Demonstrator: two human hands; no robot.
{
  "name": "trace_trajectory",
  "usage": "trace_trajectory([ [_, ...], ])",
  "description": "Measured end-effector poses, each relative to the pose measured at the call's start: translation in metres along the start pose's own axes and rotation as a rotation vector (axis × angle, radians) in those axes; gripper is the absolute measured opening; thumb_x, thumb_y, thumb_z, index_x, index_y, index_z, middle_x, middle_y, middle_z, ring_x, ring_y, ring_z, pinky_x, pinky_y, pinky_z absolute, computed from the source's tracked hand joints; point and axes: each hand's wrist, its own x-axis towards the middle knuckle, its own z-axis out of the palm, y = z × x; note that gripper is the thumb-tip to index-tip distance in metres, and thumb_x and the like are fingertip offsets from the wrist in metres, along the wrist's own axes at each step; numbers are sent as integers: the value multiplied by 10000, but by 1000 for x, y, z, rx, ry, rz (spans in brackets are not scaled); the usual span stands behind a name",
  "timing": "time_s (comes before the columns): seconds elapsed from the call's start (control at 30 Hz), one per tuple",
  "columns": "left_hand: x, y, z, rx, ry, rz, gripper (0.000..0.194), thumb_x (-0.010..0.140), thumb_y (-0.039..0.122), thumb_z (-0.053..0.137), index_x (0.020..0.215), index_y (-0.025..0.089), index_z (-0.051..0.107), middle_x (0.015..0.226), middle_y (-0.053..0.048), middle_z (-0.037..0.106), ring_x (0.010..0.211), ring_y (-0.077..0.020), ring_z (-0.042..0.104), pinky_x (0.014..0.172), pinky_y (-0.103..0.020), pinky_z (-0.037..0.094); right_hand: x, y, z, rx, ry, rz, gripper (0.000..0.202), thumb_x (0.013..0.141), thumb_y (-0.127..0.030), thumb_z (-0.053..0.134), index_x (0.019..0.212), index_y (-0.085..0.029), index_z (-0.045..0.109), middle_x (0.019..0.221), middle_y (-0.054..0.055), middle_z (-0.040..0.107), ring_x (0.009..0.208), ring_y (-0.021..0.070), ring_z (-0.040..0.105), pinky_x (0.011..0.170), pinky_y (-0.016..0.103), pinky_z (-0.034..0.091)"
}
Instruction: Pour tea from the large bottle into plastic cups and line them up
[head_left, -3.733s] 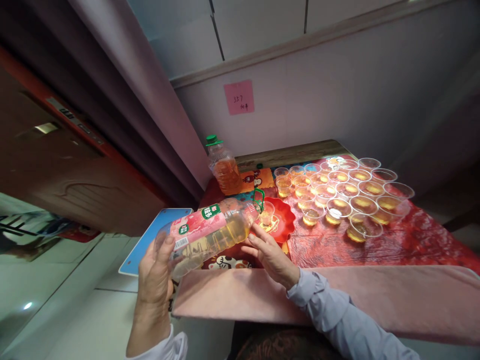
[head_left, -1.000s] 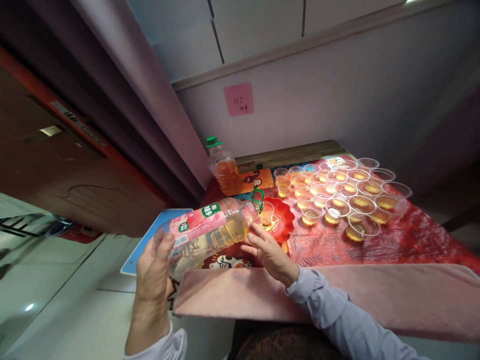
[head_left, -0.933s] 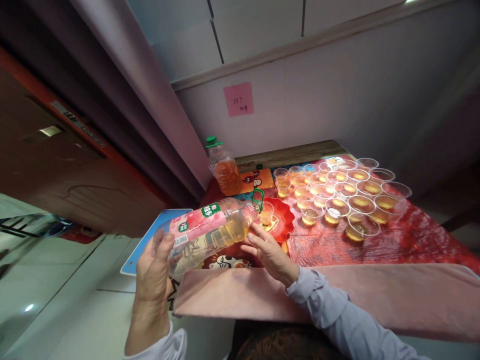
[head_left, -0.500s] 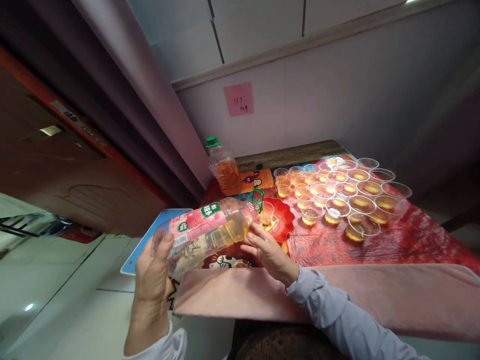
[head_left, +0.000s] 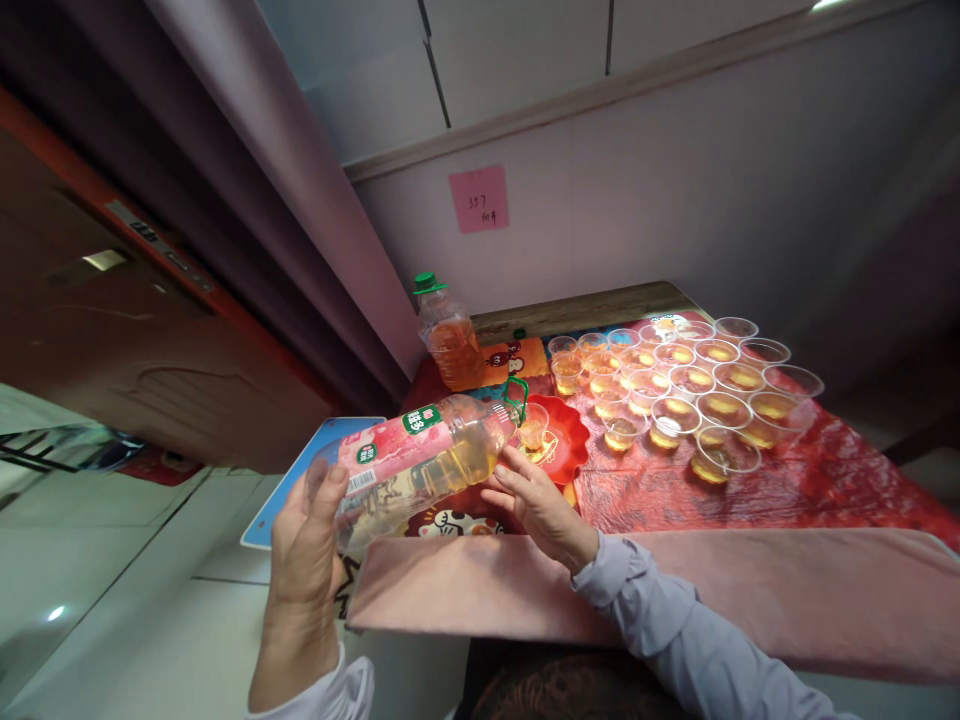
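Note:
My left hand [head_left: 307, 540] is closed around the base end of a large clear plastic bottle [head_left: 397, 455] with a pink label. The bottle lies tilted, its green-ringed neck pointing right, with pale yellow drink gathered toward the mouth. At the underside of the neck is my right hand [head_left: 544, 500], fingers stretched out and apart, fingertips against or very near the plastic. Just past the mouth, a clear plastic cup [head_left: 533, 428] with some drink stands in a red scalloped dish [head_left: 574, 455]. Whether liquid is flowing I cannot tell.
Several clear cups [head_left: 724, 408] of yellow drink stand close together on the red table cover [head_left: 630, 500]. Behind my bottle is a green-capped bottle [head_left: 454, 345] of orange drink. A pink cloth [head_left: 675, 590] covers the front edge; a blue board [head_left: 274, 505] sits at left.

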Motion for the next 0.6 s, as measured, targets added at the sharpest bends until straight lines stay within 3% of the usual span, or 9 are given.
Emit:
trace_trajectory([
  [0.13,2,-3,-2,3,0,0,475,682,422,984,1076,223,810,1172,-69,826,843,-225,755,529,-237,582,-1,-3,1,25,3,43,707,872,-571,937,1482,-317,687,1771,87,531,1493,311,623,1258,532,525],
  [0.33,5,-6,-5,17,0,3,505,664,442,993,1082,227,811,1285,-74,801,867,-208,746,538,-225,587,0,-2,2,54,33,43,699,826,-568,972,1438,-348,717,1743,58,570,1499,344,624,1274,592,514],
  [0.6,6,-11,-5,8,8,16,500,653,464,996,1052,232,803,1177,-47,795,866,-208,730,532,-222,578,1,3,0,45,63,49,698,839,-556,962,1448,-332,704,1733,88,565,1455,316,659,1252,556,553],
])
